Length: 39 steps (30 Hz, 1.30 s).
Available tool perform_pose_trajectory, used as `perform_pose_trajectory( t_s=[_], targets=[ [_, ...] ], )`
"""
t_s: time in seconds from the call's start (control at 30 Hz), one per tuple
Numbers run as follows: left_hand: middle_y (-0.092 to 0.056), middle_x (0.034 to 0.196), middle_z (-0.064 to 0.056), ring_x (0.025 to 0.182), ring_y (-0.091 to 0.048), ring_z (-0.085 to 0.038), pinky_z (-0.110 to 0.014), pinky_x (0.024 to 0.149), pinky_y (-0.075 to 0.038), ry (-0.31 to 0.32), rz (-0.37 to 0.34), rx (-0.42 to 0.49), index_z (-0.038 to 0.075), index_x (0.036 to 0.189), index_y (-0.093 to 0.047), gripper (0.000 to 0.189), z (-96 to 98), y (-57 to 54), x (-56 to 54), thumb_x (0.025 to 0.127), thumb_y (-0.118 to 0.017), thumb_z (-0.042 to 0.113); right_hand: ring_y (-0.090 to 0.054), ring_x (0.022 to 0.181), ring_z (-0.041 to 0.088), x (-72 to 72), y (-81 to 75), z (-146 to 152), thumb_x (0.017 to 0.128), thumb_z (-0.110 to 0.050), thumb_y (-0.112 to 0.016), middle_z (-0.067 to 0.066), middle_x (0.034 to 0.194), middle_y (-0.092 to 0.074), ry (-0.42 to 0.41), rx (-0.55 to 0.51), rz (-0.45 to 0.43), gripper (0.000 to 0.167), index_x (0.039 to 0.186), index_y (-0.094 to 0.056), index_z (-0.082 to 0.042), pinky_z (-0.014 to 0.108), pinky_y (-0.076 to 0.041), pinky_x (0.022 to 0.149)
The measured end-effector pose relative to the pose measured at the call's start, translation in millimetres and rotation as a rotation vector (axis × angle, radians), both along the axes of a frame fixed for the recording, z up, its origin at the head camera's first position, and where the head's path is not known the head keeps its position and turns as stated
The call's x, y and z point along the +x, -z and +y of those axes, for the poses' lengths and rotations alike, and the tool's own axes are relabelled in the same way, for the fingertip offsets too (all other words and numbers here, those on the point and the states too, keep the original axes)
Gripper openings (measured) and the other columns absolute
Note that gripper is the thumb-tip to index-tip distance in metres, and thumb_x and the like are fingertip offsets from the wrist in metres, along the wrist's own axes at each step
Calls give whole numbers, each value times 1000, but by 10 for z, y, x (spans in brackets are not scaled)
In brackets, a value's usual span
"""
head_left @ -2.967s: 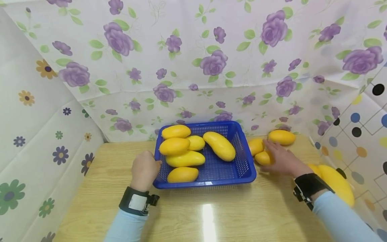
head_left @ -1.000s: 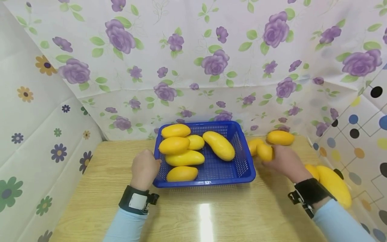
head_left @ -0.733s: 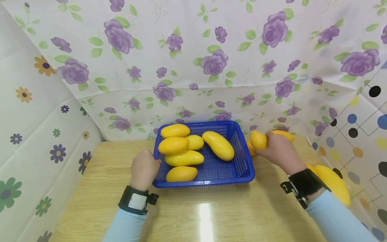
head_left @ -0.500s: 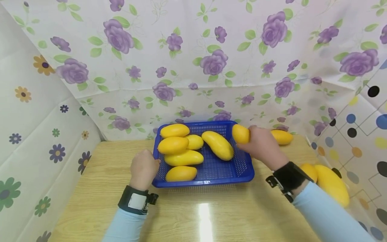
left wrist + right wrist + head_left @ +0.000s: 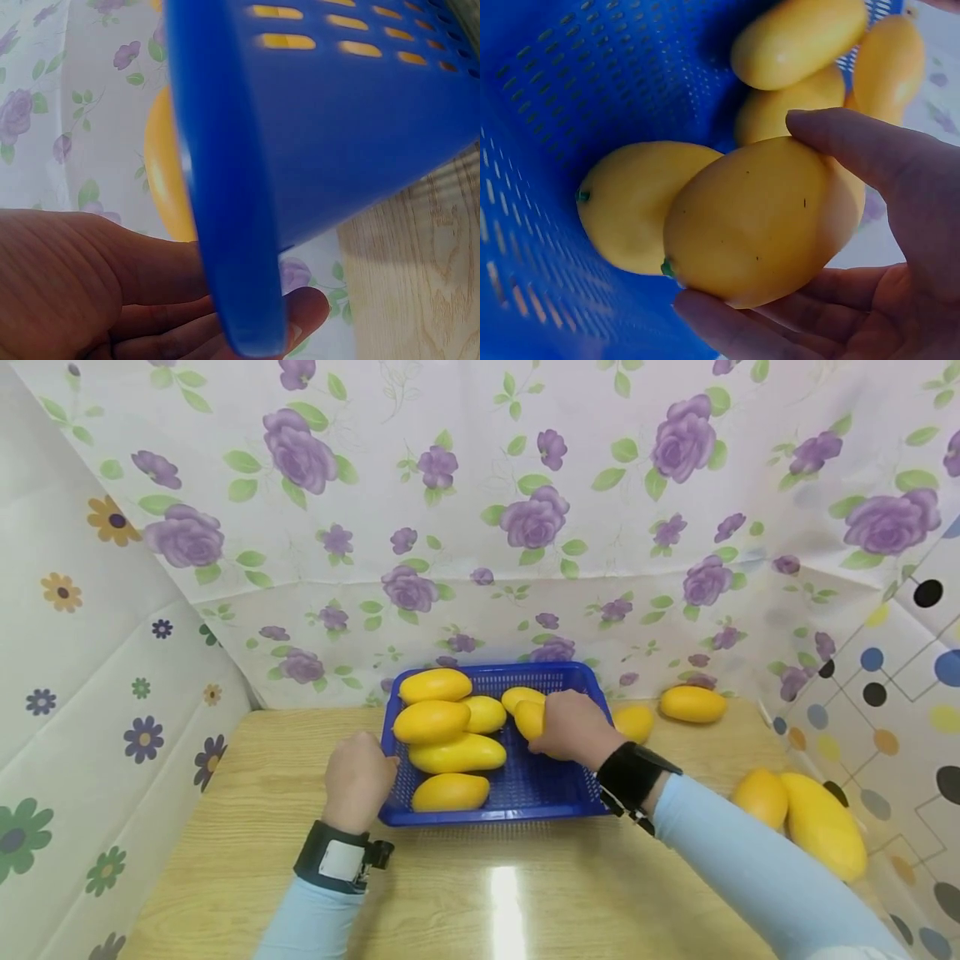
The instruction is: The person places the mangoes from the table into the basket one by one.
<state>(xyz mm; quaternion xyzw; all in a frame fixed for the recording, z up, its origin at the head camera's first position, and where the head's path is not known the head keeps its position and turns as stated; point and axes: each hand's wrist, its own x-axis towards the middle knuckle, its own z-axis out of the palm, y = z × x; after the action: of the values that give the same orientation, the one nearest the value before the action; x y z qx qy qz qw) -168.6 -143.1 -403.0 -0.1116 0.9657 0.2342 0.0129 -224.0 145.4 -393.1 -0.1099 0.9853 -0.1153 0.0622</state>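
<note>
My right hand (image 5: 573, 727) grips a yellow mango (image 5: 761, 221) over the right half of a blue plastic basket (image 5: 517, 814). Thumb and fingers wrap the fruit from both sides in the right wrist view. Just behind it in the basket lies a longer mango (image 5: 641, 202), partly covered by the held one. Several more mangoes (image 5: 450, 752) are heaped at the basket's left side. My left hand (image 5: 360, 781) pinches the basket's left rim (image 5: 229, 195) between thumb and fingers.
On the wooden table (image 5: 450, 902), one mango (image 5: 633, 722) lies against the basket's right side and another mango (image 5: 693, 703) by the back wall. A smaller mango (image 5: 761, 797) touches a large one (image 5: 825, 827) at right. Flowered sheets (image 5: 480, 527) enclose the table.
My right hand picked a mango off the table right of the basket, lifted it over the rim and carried it left into the basket area. The left hand stayed on the rim.
</note>
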Motion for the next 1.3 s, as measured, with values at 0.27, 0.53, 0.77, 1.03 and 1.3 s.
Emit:
perform_pose_trajectory(
  t_s=[0.27,0.53,0.77,1.03,1.3],
  targets=[
    [-58,65,-11,51,-56,-20,-22,37,-41,-12,-12,5,0,78,-62,25,5,-1,-6,84,-69,23,-50,56,19,-27,64,-213,65,-45,-78,-2,57,-44,-5,5,-72,38,63,-56,-14,28,-39,50],
    [-56,63,-11,50,-55,-20,-22,37,-39,-11,-18,13,1,75,-61,25,17,-8,-5,84,-69,23,-52,62,20,-26,104,-308,61,-52,-80,2,67,-54,18,74,-55,45,66,-57,-13,30,-41,49],
    [-56,64,-11,51,-55,-20,-22,38,-39,-7,-9,-7,1,75,-61,25,14,-14,0,84,-69,23,-54,66,17,-9,118,-346,55,-55,-82,1,71,-59,-18,120,-64,51,71,-59,-13,31,-46,57],
    [-54,60,-9,49,-54,-19,-21,37,-38,2,-4,-7,2,71,-59,26,13,-42,19,84,-68,23,-56,69,14,6,143,-394,53,-45,-88,-1,77,-60,-108,168,-89,53,85,-61,-12,31,-50,67],
    [-55,60,-10,49,-54,-19,-21,36,-38,-1,-5,7,1,70,-60,26,5,-40,24,84,-68,22,-56,71,15,-8,163,-415,57,-42,-87,0,81,-61,-135,193,-127,52,89,-60,-12,31,-51,69]
  ],
)
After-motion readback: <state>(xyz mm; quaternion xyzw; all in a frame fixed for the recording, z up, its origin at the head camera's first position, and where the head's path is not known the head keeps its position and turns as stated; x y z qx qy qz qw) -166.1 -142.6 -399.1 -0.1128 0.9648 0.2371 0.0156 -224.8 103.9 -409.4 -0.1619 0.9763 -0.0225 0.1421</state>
